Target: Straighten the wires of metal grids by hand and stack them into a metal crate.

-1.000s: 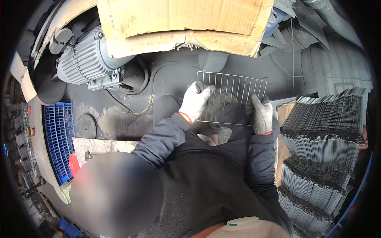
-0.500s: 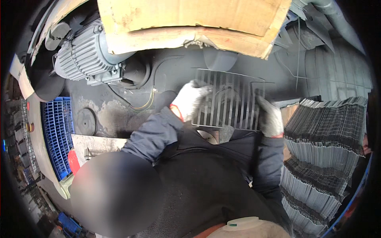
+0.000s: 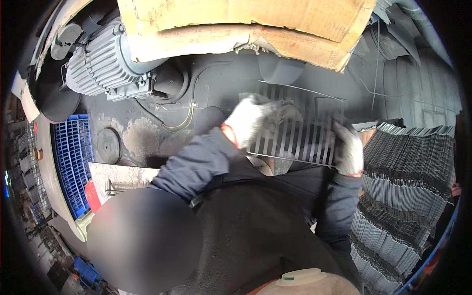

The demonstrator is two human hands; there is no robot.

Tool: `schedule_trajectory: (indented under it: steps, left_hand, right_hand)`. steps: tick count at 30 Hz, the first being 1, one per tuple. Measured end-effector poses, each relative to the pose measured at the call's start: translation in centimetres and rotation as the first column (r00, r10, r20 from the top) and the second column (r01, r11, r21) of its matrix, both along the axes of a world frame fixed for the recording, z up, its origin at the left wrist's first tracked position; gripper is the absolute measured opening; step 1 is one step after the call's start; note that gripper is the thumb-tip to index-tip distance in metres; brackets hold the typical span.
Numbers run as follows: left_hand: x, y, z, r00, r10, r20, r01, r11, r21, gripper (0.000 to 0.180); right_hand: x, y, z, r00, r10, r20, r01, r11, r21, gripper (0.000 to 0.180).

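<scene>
I hold a rectangular wire grid (image 3: 300,135) in front of my chest with both hands in white work gloves. My left hand (image 3: 248,123) grips its upper left corner, blurred by motion. At the grid's right edge my right hand (image 3: 348,150) closes on the frame. The grid is tilted, so its parallel bars look dark and thick. Dark jacket sleeves run down from both hands.
A tall stack of similar wire grids (image 3: 410,196) stands at my right. A grey electric motor (image 3: 105,64) sits at upper left, under a sheet of cardboard (image 3: 246,19). A blue plastic crate (image 3: 73,157) and a metal plate (image 3: 123,177) lie at left.
The grid has been tilted in my hands, from thin wires seen face-on to dark slanted bars. My left hand slid over its upper left corner; my right hand dropped slightly.
</scene>
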State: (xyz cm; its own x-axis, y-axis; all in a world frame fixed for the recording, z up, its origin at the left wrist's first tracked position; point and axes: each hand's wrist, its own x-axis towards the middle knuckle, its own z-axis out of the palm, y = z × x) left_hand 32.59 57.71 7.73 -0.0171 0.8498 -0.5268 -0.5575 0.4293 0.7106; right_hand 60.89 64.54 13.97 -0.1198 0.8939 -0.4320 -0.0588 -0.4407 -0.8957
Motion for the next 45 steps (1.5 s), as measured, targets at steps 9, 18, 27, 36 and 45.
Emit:
schedule_trajectory:
  steps: [9,18,27,36,45]
  left_hand:
    - [-12.5,-8.6,-0.8,0.988,0.150,-0.043,-0.154,0.981,-0.117,0.029]
    - [-8.2,-15.2,5.5,0.960,0.129,-0.248,-0.130,0.991,0.010,0.025]
    - [-2.0,-16.1,4.7,0.860,0.170,-0.482,-0.074,0.975,0.211,0.017]
    - [-1.0,-16.2,6.3,0.857,0.279,-0.432,-0.160,0.943,0.293,0.020]
    - [-1.1,-16.7,6.2,0.835,0.340,-0.433,-0.165,0.905,0.393,0.019]
  right_hand:
    - [-11.4,-0.7,-6.2,0.781,0.504,0.370,-0.617,0.714,0.330,0.023]
    - [-7.5,-6.4,-3.9,0.770,0.601,0.212,-0.637,0.713,0.292,0.027]
    - [-3.5,-9.1,0.3,0.968,0.252,-0.011,-0.242,0.940,0.241,0.028]
    - [-2.6,-10.8,0.0,0.951,0.234,-0.201,-0.200,0.964,0.178,0.033]
    - [-2.2,-10.7,0.0,0.939,0.286,-0.190,-0.242,0.944,0.222,0.029]
